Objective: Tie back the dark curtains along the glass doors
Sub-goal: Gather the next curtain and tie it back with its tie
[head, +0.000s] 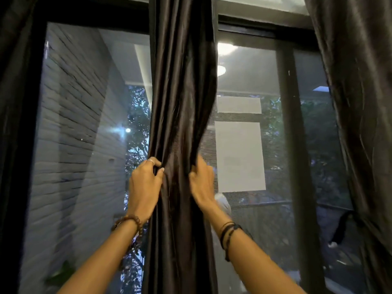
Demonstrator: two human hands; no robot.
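Your left hand (pixel 145 183) and right hand (pixel 202 181) both grip the gathered dark satin curtain (pixel 182 92), pinching its left and right edges together where it hangs before the black-framed glass doors (pixel 288 128).

A home: curtains (pixel 182 81) (dark satin) over glass doors (pixel 89 124).

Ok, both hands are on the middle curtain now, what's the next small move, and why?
Probably draw the hands together to squeeze the middle curtain into one tight bundle. The left hand and right hand grip opposite edges at the same height, but folds between them are loose, and no tie-back is visible yet. A tight bundle would let one hand hold it while the other looks for a tie.
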